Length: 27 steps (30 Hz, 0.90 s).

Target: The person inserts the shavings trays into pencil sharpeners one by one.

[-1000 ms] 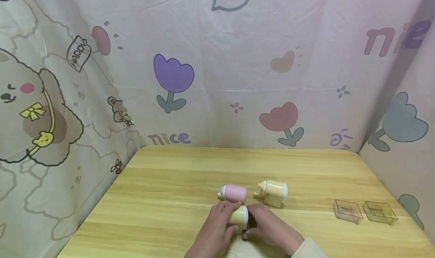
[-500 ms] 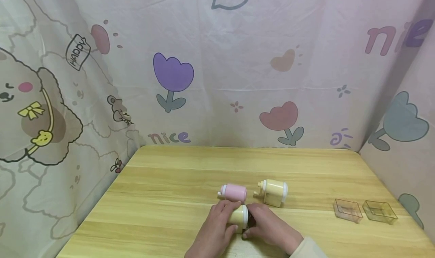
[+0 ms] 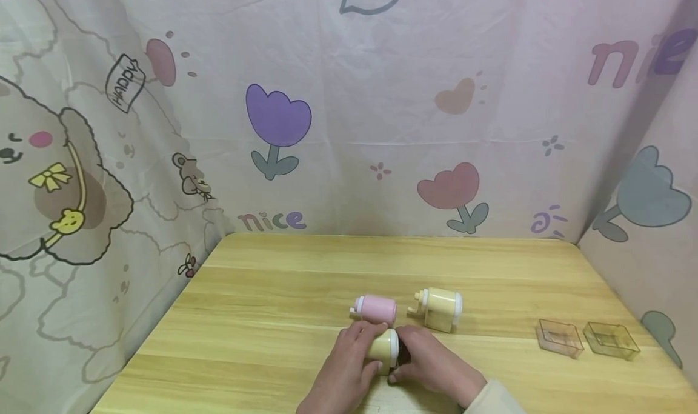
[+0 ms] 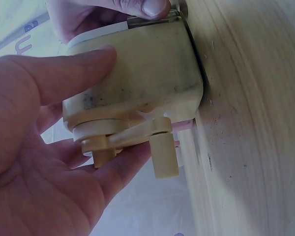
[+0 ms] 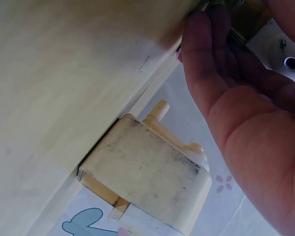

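My left hand (image 3: 343, 359) grips a yellow crank pencil sharpener (image 3: 384, 353) low over the table, its white end facing right. In the left wrist view, the thumb lies across the side of the sharpener (image 4: 142, 64), and the crank handle (image 4: 164, 155) sticks out near the fingers. Against the white end, my right hand (image 3: 433, 362) pinches a see-through shavings drawer (image 4: 155, 20) at the opening low on the sharpener. Much of the drawer is hidden by the fingers. Just behind the left hand lies a pink crank sharpener (image 3: 378, 309).
A second yellow sharpener (image 3: 443, 309) stands behind the right hand, its crank to the left. Two see-through drawers, one pinkish (image 3: 560, 339) and one yellowish (image 3: 611, 341), sit at the right of the wooden table (image 3: 262, 317). Printed curtains (image 3: 349, 99) hang around the table.
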### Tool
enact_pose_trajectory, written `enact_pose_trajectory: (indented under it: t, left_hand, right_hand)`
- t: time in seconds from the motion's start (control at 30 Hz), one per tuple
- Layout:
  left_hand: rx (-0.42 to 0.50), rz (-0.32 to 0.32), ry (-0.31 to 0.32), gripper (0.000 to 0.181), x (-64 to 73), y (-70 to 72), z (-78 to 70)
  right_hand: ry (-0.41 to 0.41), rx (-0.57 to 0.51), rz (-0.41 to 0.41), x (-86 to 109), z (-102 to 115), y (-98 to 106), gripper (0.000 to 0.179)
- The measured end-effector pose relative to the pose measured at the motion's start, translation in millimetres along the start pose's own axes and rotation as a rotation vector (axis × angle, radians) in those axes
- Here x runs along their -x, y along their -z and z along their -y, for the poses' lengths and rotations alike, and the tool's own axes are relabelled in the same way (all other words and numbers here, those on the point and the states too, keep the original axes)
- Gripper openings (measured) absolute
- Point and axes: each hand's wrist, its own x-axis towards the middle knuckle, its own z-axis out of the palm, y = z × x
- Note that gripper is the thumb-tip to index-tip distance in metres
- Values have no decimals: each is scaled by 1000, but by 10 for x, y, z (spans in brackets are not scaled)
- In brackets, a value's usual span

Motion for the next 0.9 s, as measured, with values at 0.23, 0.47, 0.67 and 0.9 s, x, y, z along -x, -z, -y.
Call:
enact_pose_trajectory:
  t: [0.23, 0.47, 0.67, 0.9]
  left_hand:
    - [-1, 2, -2, 59, 0, 6, -2]
    - [-8, -5, -12, 59, 7, 4, 3]
    - [-13, -7, -11, 59, 7, 3, 5]
    - [-1, 0, 2, 59, 0, 6, -7]
  right_hand:
    - [-5, 1, 7, -7, 5, 3, 49]
    - [-5, -21, 14, -16, 8, 2, 49]
    - [2, -43, 14, -20, 5, 9, 50]
    - [-11, -31, 13, -18, 9, 10, 51]
